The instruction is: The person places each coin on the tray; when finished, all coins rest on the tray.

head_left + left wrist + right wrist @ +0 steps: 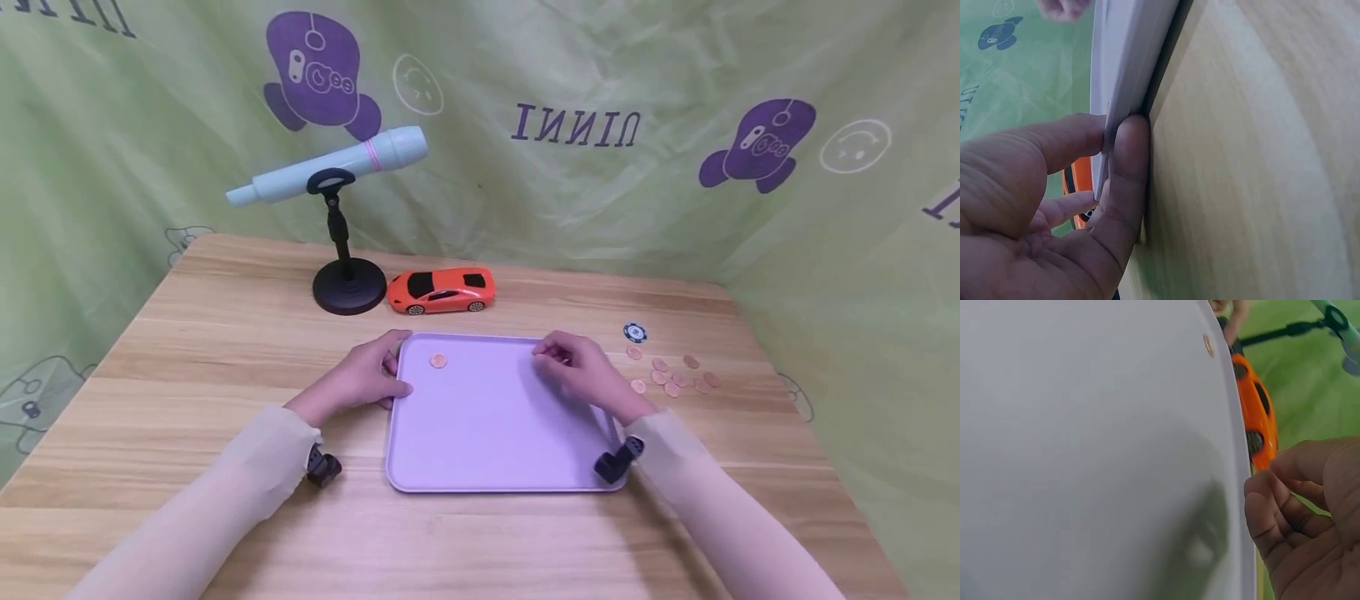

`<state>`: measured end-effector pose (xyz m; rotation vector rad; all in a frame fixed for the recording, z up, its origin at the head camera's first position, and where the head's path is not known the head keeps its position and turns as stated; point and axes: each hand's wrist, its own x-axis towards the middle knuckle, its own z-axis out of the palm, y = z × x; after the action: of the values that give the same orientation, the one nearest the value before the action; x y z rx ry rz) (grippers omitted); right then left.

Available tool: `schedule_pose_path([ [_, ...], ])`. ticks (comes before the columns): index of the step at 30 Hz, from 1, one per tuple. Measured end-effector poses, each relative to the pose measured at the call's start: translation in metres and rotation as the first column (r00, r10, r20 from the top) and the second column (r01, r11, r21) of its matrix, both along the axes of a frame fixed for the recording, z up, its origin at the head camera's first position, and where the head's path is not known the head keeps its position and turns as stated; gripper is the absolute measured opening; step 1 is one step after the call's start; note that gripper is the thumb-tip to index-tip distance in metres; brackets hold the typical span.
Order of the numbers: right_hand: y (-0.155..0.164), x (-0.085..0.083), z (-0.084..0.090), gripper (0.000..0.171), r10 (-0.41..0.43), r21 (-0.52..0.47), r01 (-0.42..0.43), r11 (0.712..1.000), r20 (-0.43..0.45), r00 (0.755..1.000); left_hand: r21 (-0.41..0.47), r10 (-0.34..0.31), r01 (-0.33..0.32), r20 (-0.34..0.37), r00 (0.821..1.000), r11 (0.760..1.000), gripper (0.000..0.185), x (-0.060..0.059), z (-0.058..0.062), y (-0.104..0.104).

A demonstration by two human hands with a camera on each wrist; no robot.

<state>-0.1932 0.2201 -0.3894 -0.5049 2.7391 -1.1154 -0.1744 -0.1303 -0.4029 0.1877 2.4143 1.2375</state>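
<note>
A light purple rectangular tray (480,433) lies on the wooden table, with one small copper coin (438,360) near its far left corner. My left hand (358,372) grips the tray's left edge; in the left wrist view the thumb (1079,137) is on the upper side of the rim and a finger (1124,194) is tucked beneath. Over the tray's far right part is my right hand (583,373), its fingers curled in. Thumb and fingertips meet in the right wrist view, and no object shows between them.
Several copper coins (672,389) and a black-and-white poker chip (635,332) lie right of the tray. Behind it stand an orange toy car (441,290) and a light blue toy microphone (330,169) on a black stand (349,286). A green printed curtain (480,200) hangs behind the table.
</note>
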Motion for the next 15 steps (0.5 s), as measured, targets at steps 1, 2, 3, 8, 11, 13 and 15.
schedule_pose_path([
  [1,0.011,0.002,0.001,0.018,-0.019,-0.002,0.019,1.000,-0.022,1.000,0.003,0.001,-0.001,-0.001,1.000,1.000,0.087,0.000,0.000,0.000],
  [2,0.021,0.004,0.002,0.018,-0.036,-0.006,0.035,0.999,-0.037,0.999,0.006,0.001,-0.001,-0.002,1.000,1.000,0.087,0.000,0.000,0.000],
  [3,0.032,0.005,0.002,0.018,-0.050,-0.009,0.049,0.999,-0.056,0.997,0.009,0.001,0.000,-0.004,1.000,1.000,0.087,0.001,-0.001,-0.001],
  [8,0.073,0.013,0.004,0.017,-0.127,0.035,0.131,0.991,-0.085,0.988,0.016,0.004,-0.004,-0.018,1.000,1.000,0.087,0.001,0.000,-0.002],
  [11,0.090,0.019,0.004,0.017,-0.150,0.101,0.157,0.982,-0.071,0.986,0.020,0.004,-0.003,-0.014,1.000,1.000,0.087,0.002,0.000,-0.003],
  [13,0.099,0.023,0.003,0.018,-0.154,0.142,0.163,0.976,-0.068,0.986,0.023,0.001,-0.001,-0.008,1.000,1.000,0.087,0.002,0.000,-0.003],
  [15,0.106,0.025,0.001,0.020,-0.150,0.171,0.160,0.972,-0.066,0.986,0.026,0.004,-0.004,-0.003,1.000,1.000,0.086,0.003,0.000,-0.004],
])
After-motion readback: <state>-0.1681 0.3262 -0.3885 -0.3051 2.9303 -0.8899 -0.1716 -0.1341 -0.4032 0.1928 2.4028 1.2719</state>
